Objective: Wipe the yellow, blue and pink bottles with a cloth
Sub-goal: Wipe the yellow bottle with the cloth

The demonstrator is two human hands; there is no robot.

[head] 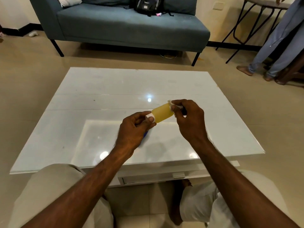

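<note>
A small yellow bottle with a white cap is held sideways above the white glass table. My left hand pinches its capped end. My right hand holds a small white cloth against the bottle's far end. A blue bottle peeks out from under my left hand, lying on the table and mostly hidden. No pink bottle shows.
A blue-grey sofa with a black backpack stands beyond the table. Another person's legs stand at the right beside a black-framed table. My knees are at the table's near edge.
</note>
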